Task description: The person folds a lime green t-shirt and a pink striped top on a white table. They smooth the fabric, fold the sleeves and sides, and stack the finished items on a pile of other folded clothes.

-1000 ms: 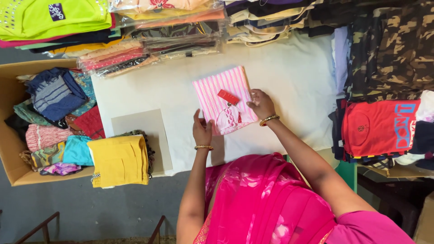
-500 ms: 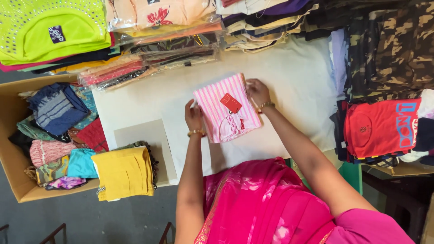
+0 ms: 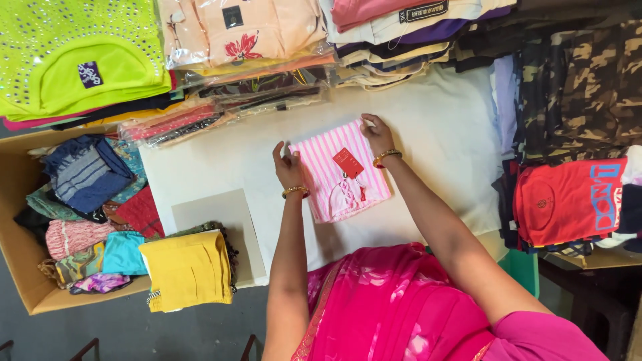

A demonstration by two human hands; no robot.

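Lying flat over most of the middle is a big white table top (image 3: 428, 120). Piles of folded clothes sit all around it. At 11 o'clock is a bright green shirt (image 3: 80, 60), at 12 o'clock are clothes in clear bags (image 3: 241, 40), and at 3 o'clock are camouflage clothes (image 3: 588, 87) with a red shirt (image 3: 568, 200) under them. At 9 o'clock a cardboard box (image 3: 20, 220) is full of mixed clothes, and a folded yellow cloth (image 3: 190, 267) lies beside it.

Near the middle of the table lies a folded pink striped shirt (image 3: 328, 170) with a small red tag (image 3: 348, 162) on it. The left hand (image 3: 287, 167) touches its left edge with fingers spread flat. The right hand (image 3: 378, 134) rests on its top right corner, fingers bent a little onto the cloth. Neither hand pinches it that I can see.

The shirt looks soft, light and floppy. It would sag if lifted by one corner, so I think holding both side edges, or sliding flat hands under it, works best. The tag hangs loose and could catch.

Bare table shows at 1 o'clock and 10 o'clock from the shirt. The bag pile at 12 o'clock is near, and the table's front edge is close to the person's pink dress (image 3: 401, 307).
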